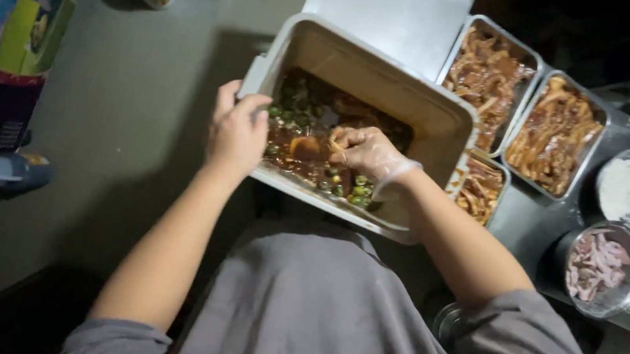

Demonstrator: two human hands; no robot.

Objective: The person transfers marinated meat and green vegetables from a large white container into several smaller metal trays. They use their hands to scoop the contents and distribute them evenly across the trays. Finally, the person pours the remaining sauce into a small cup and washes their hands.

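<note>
Both hands work the big tub [447, 125]: my left hand [235, 132] clamps its near-left rim to steady it, while my gloved right hand [369, 155], grip pinched shut, lifts a brown piece [308, 148] from the sauce.

Single head-mounted view, looking steeply down from above the person's own torso, whose grey garment fills the lower middle of the frame. The camera faces forward and down, near enough that both forearms run up from the bottom edge to a large rectangular tub [357, 87] at centre. The counter edge runs diagonally, so the frame is tilted. Steel trays [530, 83] sit toward the upper right, grey floor [123, 123] on the left. No second view shares the scene.
</note>
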